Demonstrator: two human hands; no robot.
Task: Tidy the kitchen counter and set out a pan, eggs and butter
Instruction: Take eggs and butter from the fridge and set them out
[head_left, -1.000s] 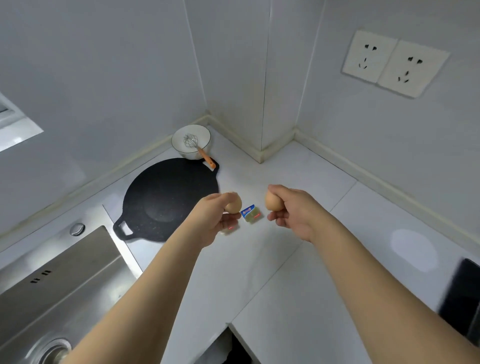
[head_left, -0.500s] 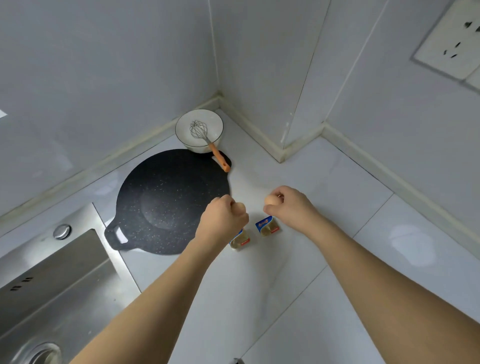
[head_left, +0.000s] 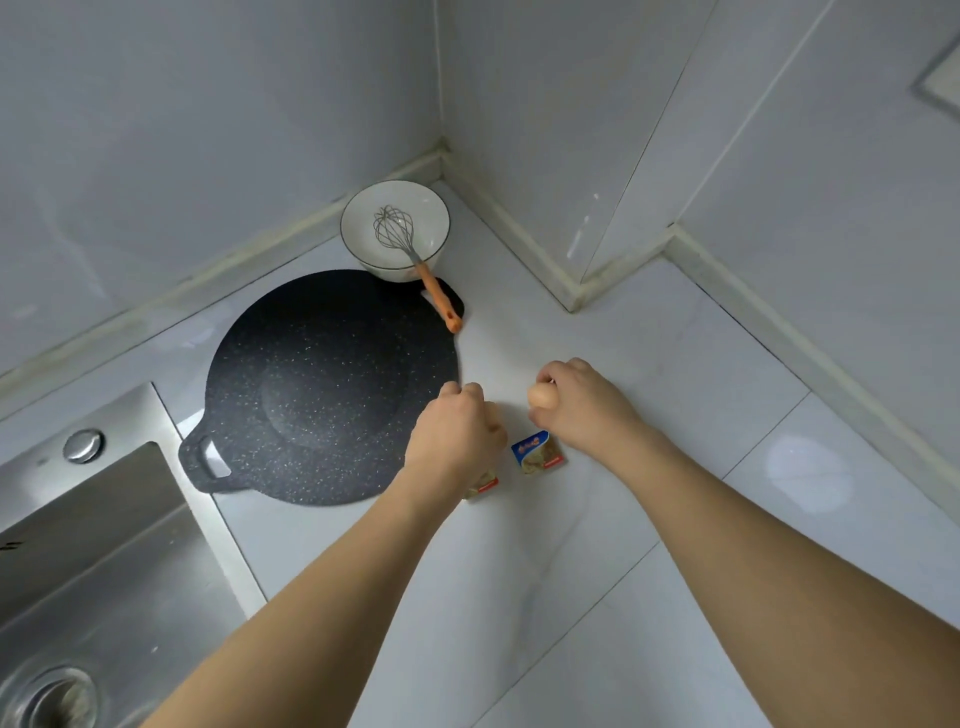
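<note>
**Eggs nearly down, butter already waiting**

Right beside the pan's (head_left: 322, 384) near edge, we had both hands low over the white counter (head_left: 649, 364). Our right hand (head_left: 587, 410) was curled round a brown egg (head_left: 542, 396), clearly showing at the fingertips. Our left hand (head_left: 454, 441) was fisted too, but we couldn't tell from this angle what was in it. Two butter portions sat just under our hands: one (head_left: 537, 452) between them, the other (head_left: 482, 487) half hidden below the left wrist. So the drop spot looked like the bare patch just beyond the butter, and the right hand was nearer it. A bowl (head_left: 395, 228) with a whisk (head_left: 415, 260) sat behind the pan.
</note>
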